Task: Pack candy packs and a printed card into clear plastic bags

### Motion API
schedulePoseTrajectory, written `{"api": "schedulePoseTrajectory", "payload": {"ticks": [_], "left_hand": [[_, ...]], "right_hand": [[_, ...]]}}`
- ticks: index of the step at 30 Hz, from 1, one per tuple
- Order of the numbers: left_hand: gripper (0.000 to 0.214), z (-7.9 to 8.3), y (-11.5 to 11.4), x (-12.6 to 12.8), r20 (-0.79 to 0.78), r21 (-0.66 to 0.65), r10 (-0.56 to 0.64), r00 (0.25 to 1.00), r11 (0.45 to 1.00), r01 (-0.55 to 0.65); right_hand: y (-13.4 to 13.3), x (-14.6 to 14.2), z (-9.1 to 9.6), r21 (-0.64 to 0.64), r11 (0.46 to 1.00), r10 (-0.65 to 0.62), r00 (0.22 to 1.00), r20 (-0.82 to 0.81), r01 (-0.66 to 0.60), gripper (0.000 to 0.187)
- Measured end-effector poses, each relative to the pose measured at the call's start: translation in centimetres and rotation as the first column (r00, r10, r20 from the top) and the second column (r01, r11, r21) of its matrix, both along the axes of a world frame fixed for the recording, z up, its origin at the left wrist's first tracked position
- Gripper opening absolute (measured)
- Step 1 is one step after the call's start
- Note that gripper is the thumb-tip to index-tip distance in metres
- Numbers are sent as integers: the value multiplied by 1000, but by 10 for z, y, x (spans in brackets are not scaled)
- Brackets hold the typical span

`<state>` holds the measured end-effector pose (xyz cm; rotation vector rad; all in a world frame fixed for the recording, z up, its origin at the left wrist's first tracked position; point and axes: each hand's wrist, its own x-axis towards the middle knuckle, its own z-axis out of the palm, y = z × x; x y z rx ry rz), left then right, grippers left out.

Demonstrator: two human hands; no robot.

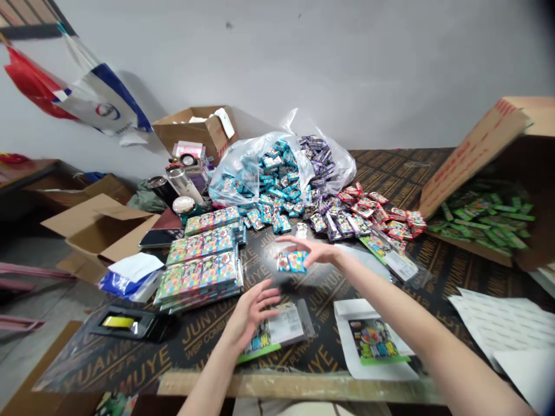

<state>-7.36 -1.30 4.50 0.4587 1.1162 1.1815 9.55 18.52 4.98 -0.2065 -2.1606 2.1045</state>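
Note:
My right hand [314, 251] holds a few small blue foil packets [293, 262] between fingers and thumb, above the black plywood table [208, 352]. My left hand [254, 312] hangs open with fingers apart, holding nothing, just beside a flat printed packet in a clear sleeve [273, 332]. Stacks of sleeved, multicoloured packet sets [199, 268] lie left of my hands. Behind them, a clear plastic bag [255, 167] spills blue and purple packets [281, 208] onto the table. Red packets [381, 214] lie in a loose heap to the right.
A tilted cardboard box [481, 196] at the right holds green packets. White sheets [503, 323] lie at the right table edge. Open cardboard boxes [99, 231] stand beyond the left edge, with another box [195, 130] and several canisters at the back against the wall.

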Motion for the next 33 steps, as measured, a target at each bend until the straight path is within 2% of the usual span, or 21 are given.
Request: {"api": "schedulePoseTrajectory", "payload": {"ticks": [2,4,5,6,7,8,9,10,11,12,15,17,19,20,21,23,25,26,27,29,33], "left_hand": [[36,5,12,15,161,-7,-164,973,986,167],[31,4,20,27,217,-16,-286,933,955,296],[30,2,23,31,225,-25,-307,925,947,320],[28,-1,25,33,225,-40,-286,931,952,302],[25,-4,26,34,215,-60,-222,951,969,239],[21,-8,27,35,196,-84,-127,972,986,146],[19,-11,28,37,173,-108,-23,985,993,42],[18,-15,28,39,155,-128,71,985,990,-52],[20,-17,28,42,142,-144,145,979,982,-125],[21,-19,27,47,137,-156,192,972,973,-171],[24,-21,21,62,118,-136,187,975,976,-171],[27,-21,13,65,-2,-47,51,999,998,-51],[34,-23,3,58,-299,78,-79,951,991,107],[41,-26,-2,50,-497,133,-104,861,972,195],[52,-29,-7,42,-687,166,-101,720,942,290],[81,-37,-15,25,-931,126,-60,361,873,471],[99,-45,-20,15,-996,-2,-57,73,806,593],[101,-48,-21,13,-998,-50,-55,-10,785,618],[100,-50,-22,12,-997,-72,-46,-57,775,629],[97,-50,-21,13,-997,-51,-5,-74,777,627],[98,-44,-18,14,-998,59,71,4,804,592]], "right_hand": [[-28,12,8,-225,943,242,970,-39,-244,103],[-46,24,13,-269,916,304,952,-19,-298,104],[-53,30,14,-236,943,241,971,-3,-235,102],[-58,36,14,-165,982,97,995,12,-94,96],[-62,42,14,-57,991,-121,993,12,121,89],[-68,47,13,72,928,-366,931,-18,366,82],[-74,51,11,201,796,-568,819,-76,571,79],[-81,52,9,315,646,-690,708,-147,695,79],[-90,52,6,414,527,-737,642,-212,742,84],[-100,50,3,503,456,-732,631,-257,734,90],[-125,38,-6,665,356,-676,672,-301,656,90],[-132,34,-11,662,297,-711,622,-327,688,80],[-130,39,-16,623,270,-742,571,-351,735,78],[-127,44,-18,613,269,-746,563,-356,743,78],[-124,50,-21,614,270,-745,565,-354,741,79],[-118,63,-28,634,274,-743,578,-337,723,80],[-117,72,-37,657,290,-733,603,-314,695,80],[-118,75,-41,670,304,-722,623,-302,677,79],[-119,77,-44,681,318,-707,644,-292,659,78],[-124,78,-47,697,342,-685,675,-275,630,77],[-131,81,-47,693,386,-665,704,-249,609,76]]}}
